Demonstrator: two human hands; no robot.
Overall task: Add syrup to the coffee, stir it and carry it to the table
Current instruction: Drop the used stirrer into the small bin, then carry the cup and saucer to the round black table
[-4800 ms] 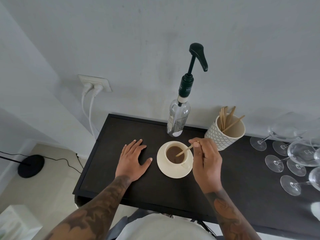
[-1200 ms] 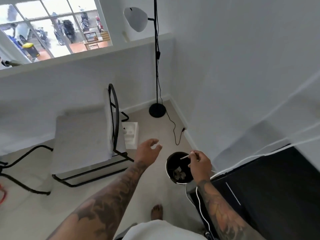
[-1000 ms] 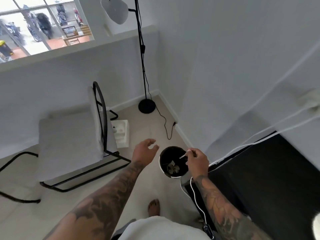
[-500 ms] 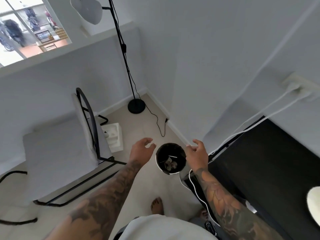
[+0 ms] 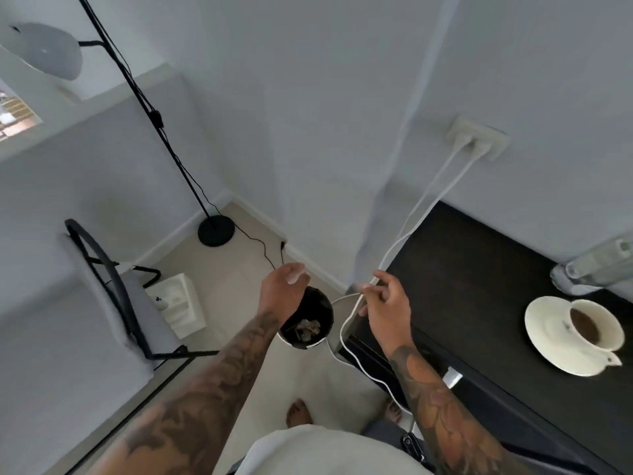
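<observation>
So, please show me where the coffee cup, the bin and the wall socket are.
coffee cup (image 5: 597, 332), head view, on its white wall.
bin (image 5: 317, 305), head view, on its dark inner wall.
wall socket (image 5: 496, 138), head view, on its plate.

We have a single head-worn, wide-angle view looking steeply down from standing height into a room corner. Floor and bin (image 5: 306, 323) sit centre, a dark table (image 5: 486, 303) runs off right, a floor lamp (image 5: 144, 108) leans left. Edges bend and blur, so the bottle-like shape at far right is uncertain.
</observation>
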